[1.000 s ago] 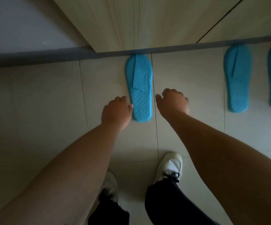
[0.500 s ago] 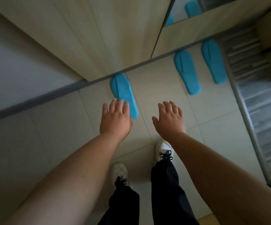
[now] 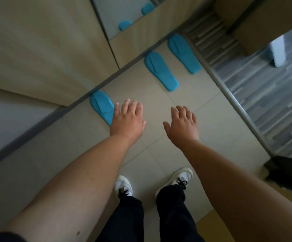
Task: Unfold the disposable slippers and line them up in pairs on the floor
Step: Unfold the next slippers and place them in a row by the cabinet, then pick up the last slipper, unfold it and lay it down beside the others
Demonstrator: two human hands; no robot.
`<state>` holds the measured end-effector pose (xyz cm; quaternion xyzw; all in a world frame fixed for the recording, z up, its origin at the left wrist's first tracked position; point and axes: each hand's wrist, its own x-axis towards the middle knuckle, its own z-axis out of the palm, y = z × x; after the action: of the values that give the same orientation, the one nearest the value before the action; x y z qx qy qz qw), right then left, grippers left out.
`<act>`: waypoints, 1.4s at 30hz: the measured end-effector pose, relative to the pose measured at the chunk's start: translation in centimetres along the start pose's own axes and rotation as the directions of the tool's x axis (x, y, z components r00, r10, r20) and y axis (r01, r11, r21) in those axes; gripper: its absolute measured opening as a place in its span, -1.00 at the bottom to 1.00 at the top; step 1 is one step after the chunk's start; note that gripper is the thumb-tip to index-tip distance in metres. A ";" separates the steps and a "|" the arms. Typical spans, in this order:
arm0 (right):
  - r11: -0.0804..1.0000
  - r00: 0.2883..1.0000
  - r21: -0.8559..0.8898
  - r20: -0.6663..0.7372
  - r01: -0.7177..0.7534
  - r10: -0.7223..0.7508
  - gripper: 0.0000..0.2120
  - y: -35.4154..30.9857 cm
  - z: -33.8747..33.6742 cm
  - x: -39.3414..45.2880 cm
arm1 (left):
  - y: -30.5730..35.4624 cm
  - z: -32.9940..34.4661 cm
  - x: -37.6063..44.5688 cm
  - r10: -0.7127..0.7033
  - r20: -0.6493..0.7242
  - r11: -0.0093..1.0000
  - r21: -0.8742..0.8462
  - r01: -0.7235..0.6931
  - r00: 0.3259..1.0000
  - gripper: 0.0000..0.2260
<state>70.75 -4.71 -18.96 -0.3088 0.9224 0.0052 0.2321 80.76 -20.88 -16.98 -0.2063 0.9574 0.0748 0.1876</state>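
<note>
Three flat blue disposable slippers lie on the tiled floor with their toes against the cabinet base. The nearest single slipper [image 3: 101,106] is partly covered by my left hand [image 3: 127,121], which hovers above its heel end with fingers spread and empty. A pair lies farther right: one slipper [image 3: 161,71] and a second slipper [image 3: 183,53] beside it. My right hand [image 3: 182,126] is open and empty over bare tiles, apart from every slipper.
Wooden cabinet doors [image 3: 45,49] and a mirror panel [image 3: 124,14] reflecting the slippers rise behind. A metal threshold [image 3: 229,95] borders grey striped flooring on the right. My white shoes [image 3: 176,179] stand on the tiles below. A dark object [image 3: 288,172] sits at right.
Both hands left the single slipper and rose with fingers spread. The view pulled back and turned right, bringing the pair, mirror and threshold into sight.
</note>
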 end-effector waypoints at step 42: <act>0.746 0.792 0.324 0.021 -0.583 0.610 -0.45 48.1 -11.4 8.0 | 45.5 -10.4 31.1 0.510 0.160 0.837 0.135 -0.531 0.845 -0.45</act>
<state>32.74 27.94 -18.70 0.0430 0.9702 -0.0807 0.2243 31.79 6.54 -16.55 0.0840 0.9674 0.0513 0.2334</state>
